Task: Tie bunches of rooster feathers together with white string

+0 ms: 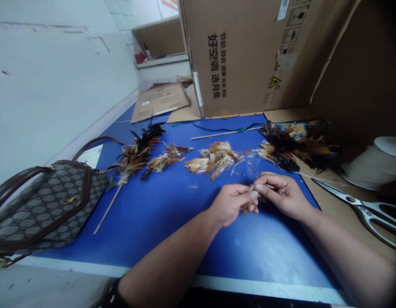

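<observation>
Near the front of the blue tabletop [185, 222], my two hands meet fingertip to fingertip. My left hand [231, 203] is closed in a pinch, with brown feather tips [245, 210] showing beneath its fingers. Closed too, my right hand [284, 194] pinches the pale, thin end of the feathers [270, 186]; my fingers cover most of them. Just beyond lies a loose pile of tan feathers [217, 158], with plucked bits [243, 162] to its right. A smaller brown bunch [169, 158] is farther left, beside a black-and-brown feather bundle [137, 154] on a thin stick [106, 209].
Scissors [361, 205] and a spool of cord [374, 164] stand at the right, near a heap of dark feathers [291, 145]. A patterned handbag [53, 205] occupies the left edge. Behind rises a large cardboard box [249, 60]; a thin rod [225, 133] lies before it.
</observation>
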Available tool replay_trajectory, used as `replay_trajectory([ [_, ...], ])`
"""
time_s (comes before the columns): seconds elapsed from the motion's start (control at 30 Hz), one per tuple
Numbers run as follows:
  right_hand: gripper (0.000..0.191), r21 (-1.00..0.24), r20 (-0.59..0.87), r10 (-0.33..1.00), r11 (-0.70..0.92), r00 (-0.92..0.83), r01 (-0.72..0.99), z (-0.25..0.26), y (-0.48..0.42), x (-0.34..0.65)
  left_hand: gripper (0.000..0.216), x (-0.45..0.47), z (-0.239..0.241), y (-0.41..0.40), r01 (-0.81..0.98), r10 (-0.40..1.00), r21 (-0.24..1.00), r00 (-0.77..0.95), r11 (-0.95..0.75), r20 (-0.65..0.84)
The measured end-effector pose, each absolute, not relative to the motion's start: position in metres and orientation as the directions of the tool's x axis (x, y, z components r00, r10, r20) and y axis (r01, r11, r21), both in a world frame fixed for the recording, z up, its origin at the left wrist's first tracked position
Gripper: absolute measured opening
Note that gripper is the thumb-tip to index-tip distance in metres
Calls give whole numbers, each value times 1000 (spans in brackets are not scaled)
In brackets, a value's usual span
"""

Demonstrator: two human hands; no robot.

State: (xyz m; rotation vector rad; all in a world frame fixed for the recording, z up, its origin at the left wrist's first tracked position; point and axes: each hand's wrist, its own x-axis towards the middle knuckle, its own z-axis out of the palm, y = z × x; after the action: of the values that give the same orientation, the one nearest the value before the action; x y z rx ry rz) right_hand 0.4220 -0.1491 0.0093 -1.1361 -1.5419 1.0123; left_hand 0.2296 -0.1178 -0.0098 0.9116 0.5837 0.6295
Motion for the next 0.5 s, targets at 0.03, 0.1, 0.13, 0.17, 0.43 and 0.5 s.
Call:
replay_trajectory([
  [0.03,31,-940,235,966,253,-104,229,9,-150,421,43,230,-10,-117,-257,731,857,657,447,-184],
  [0.1,27,-917,286,957,285,-38,279,9,-152,418,39,231,-10,-116,-320,777,845,607,429,-165],
  [0.13,27,-905,312,950,300,-10,302,9,-153,417,38,231,-9,-115,-357,797,831,583,427,-159],
  [0.17,29,-891,338,941,318,5,324,8,-154,416,38,232,-9,-115,-385,809,818,565,429,-158],
  [0.43,34,-784,460,879,467,-123,409,3,-151,417,44,232,-8,-114,-372,811,813,553,447,-193],
  [0.5,33,-778,466,875,475,-130,411,3,-150,417,45,231,-10,-114,-364,813,819,547,445,-199],
])
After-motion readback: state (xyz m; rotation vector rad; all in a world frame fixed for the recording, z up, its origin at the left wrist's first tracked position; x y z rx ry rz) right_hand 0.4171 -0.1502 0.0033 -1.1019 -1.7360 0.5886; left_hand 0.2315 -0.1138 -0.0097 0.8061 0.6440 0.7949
